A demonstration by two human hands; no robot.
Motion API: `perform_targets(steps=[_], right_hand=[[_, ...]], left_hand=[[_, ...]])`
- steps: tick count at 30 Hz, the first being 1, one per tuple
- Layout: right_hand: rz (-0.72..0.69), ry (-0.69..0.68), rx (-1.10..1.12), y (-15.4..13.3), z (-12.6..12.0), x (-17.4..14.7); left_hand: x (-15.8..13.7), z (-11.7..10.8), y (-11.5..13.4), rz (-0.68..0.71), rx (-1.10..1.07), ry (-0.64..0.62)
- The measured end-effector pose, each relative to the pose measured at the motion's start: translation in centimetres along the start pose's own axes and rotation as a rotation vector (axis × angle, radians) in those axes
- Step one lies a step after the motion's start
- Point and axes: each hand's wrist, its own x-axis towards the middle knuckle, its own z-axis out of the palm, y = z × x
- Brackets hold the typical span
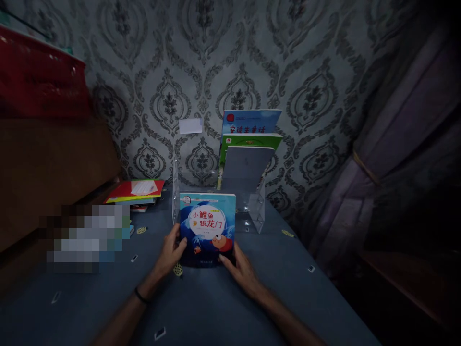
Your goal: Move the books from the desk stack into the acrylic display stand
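A blue children's picture book (207,230) with red lettering and a cartoon fish faces me, held nearly upright between both hands. My left hand (172,250) grips its left edge, thumb on the cover; my right hand (243,266) grips the lower right edge the same way. Just behind the book stands a clear plastic book rack (257,216). In the rack's right part lean several books: a blue one (252,120) at the back, a green one (252,139) before it, and a grey-faced one (248,166) in front.
A pile of books with a red and yellow one (139,190) on top lies at the back left, near a blurred-out patch. A brown cabinet (50,178) carrying a red bag (39,77) borders the left. A tied curtain (345,192) hangs beyond the right edge of the blue tabletop (201,307).
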Motion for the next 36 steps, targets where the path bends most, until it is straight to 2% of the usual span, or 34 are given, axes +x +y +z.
perform_targets(steps=[6,21,26,30,36], right_hand=[[-0.004,0.009,0.005,0.2,0.1,0.1],[0.028,0.008,-0.022,-0.1,0.2,0.0],[0.101,0.011,-0.101,-0.7,-0.1,-0.4],[0.173,0.085,-0.175,-0.6,-0.5,-0.5],[0.107,0.093,-0.151,-0.3,-0.7,-0.2]], left_hand=[[0.1,0.0,-1.5,0.032,-0.024,-0.022],[0.3,-0.1,-2.0,0.09,-0.037,-0.1],[0.4,0.0,-2.9,0.11,0.018,-0.051],[0.4,0.4,-3.2,0.143,0.045,-0.024],[0.3,0.8,-2.8,0.176,0.097,0.008]])
